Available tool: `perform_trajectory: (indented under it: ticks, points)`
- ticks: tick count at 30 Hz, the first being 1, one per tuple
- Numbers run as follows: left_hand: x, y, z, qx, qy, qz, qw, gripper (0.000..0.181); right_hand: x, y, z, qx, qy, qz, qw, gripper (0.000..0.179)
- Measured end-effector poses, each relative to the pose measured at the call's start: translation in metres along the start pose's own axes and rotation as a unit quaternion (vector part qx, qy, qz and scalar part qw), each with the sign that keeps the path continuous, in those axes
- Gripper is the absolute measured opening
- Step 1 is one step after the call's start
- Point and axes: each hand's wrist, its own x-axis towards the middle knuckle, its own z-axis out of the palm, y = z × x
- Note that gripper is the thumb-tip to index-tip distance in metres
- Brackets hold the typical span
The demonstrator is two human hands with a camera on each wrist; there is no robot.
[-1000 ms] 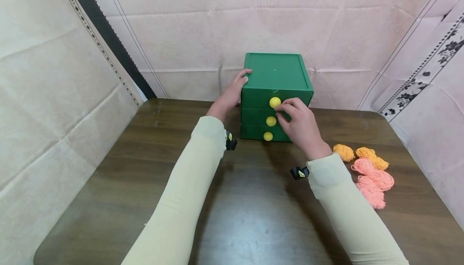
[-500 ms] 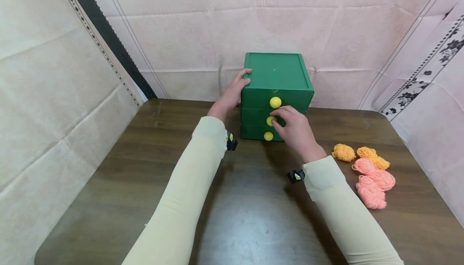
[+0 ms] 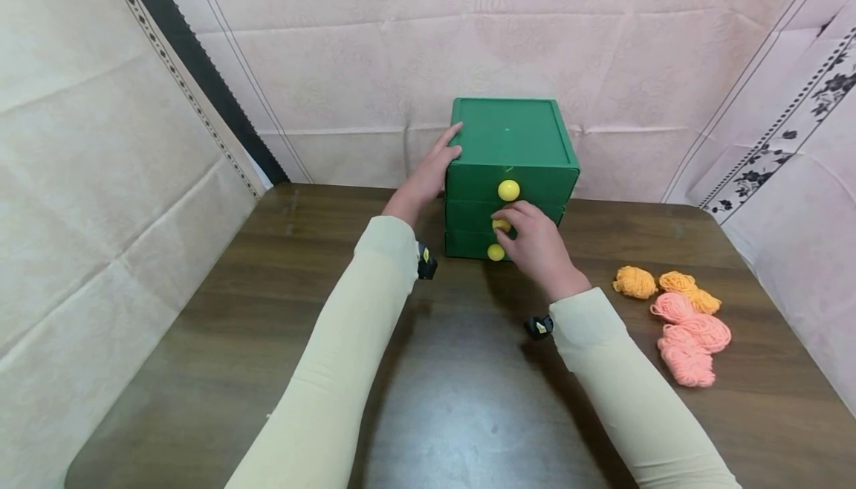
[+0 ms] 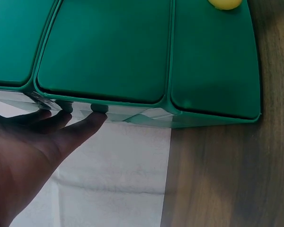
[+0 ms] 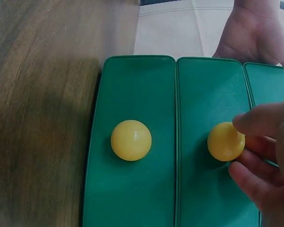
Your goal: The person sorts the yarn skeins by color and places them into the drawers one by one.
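A small green cabinet of three stacked drawers [image 3: 506, 132] stands at the back of the table, each drawer front bearing a round yellow knob. My left hand [image 3: 428, 175] rests against its left side, fingers fairly straight; in the left wrist view the fingertips [image 4: 98, 116] touch that side wall. My right hand [image 3: 535, 244] is at the middle drawer, thumb and fingers around its yellow knob [image 5: 225, 143]. Above is the top knob [image 3: 508, 190], and below is the bottom knob [image 5: 131, 140]. All drawer fronts sit flush.
On the right of the brown wooden table [image 3: 267, 370] lie small yarn bundles: orange yarn [image 3: 634, 282] toward the back and pink yarn [image 3: 686, 355] nearer. A pale cloth [image 3: 348, 65] hangs close behind the cabinet.
My right hand has moved down and left from beside the top knob to the middle knob, its fingers now around it. My left hand has stayed on the cabinet's side.
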Motion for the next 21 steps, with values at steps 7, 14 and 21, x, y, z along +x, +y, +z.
perform_trajectory:
  ticks: [7,14,21]
  points:
    - [0.0018,-0.0008,-0.0003,-0.007,0.001,-0.001,1.0,0.049,0.0029,-0.002,0.0012,-0.015,-0.027,0.008,0.9995,0.022]
    - [0.0019,-0.0014,0.0006,-0.001,0.011,0.007,0.9999,0.05,0.0049,-0.0038,0.0006,-0.03,-0.044,0.007,0.9985,0.024]
    - [0.0009,0.0004,0.0013,0.007,0.006,-0.003,1.0,0.049,0.0037,-0.0064,0.0001,-0.033,-0.055,0.016,0.9978,0.023]
